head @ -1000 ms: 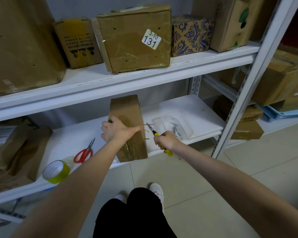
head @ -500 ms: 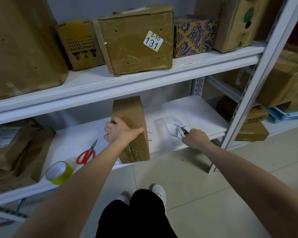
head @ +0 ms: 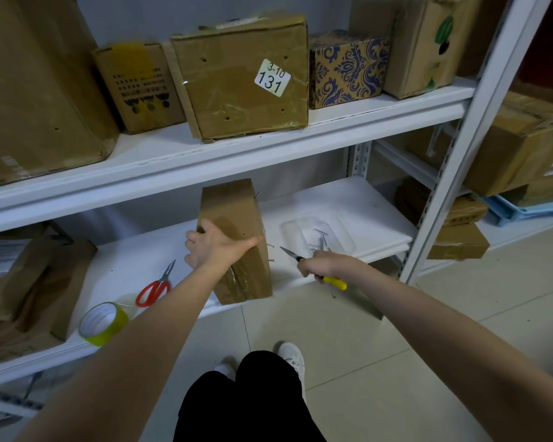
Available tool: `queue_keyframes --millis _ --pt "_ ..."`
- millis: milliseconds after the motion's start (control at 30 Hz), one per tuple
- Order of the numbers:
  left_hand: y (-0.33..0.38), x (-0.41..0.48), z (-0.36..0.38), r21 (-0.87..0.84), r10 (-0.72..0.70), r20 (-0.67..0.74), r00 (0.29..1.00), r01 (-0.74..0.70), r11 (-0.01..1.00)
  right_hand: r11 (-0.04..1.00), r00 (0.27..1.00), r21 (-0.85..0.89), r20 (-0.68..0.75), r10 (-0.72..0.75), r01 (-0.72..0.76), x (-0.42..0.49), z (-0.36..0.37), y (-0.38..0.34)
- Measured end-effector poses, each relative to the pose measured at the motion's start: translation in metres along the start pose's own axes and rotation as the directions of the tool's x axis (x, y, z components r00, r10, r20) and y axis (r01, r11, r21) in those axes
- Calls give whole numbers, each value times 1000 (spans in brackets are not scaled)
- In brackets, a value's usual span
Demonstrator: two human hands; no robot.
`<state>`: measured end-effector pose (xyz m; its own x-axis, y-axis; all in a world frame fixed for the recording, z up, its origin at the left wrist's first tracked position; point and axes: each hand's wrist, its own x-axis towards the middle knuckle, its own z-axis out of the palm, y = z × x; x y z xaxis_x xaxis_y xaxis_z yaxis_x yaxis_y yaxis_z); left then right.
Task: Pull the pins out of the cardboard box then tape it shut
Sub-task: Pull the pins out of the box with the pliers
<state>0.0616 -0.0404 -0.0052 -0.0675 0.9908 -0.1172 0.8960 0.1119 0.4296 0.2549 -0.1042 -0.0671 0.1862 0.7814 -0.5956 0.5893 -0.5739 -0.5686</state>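
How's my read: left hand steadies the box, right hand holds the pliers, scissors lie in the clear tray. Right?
No: the head view shows the scissors on the shelf left of the box, not in the clear tray, which holds pins. Left hand on box and right hand holding pliers stand.

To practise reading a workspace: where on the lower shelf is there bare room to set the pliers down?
Bare shelf lies behind the scissors, between the brown parcels and the box, and again behind the clear tray. Crowded: the gap between box and tray, where pins jut out, and the front left corner with the tape roll.
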Motion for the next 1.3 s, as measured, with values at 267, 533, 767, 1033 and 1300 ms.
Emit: queue_keyframes --millis 267,533,767,1033,1300 --pt "-5 2 -5 -59 -62 -20 998 61 996 965 970 220 226 92 -143 2 24 -9" --pt "-7 6 -5 -48 -51 -24 998 50 998 926 975 355 215 50 -126 8 43 -22" --pt "-10 10 -3 -36 -46 -31 998 45 998 899 994 437 104 -42 -8 24 63 -36" --pt "-7 6 3 19 8 -55 998 -6 1000 706 979 701 198 -55 -102 23 58 -28" --pt "-5 3 4 38 23 -53 998 -21 999 796 988 601 151 -26 -71 15 51 -24"
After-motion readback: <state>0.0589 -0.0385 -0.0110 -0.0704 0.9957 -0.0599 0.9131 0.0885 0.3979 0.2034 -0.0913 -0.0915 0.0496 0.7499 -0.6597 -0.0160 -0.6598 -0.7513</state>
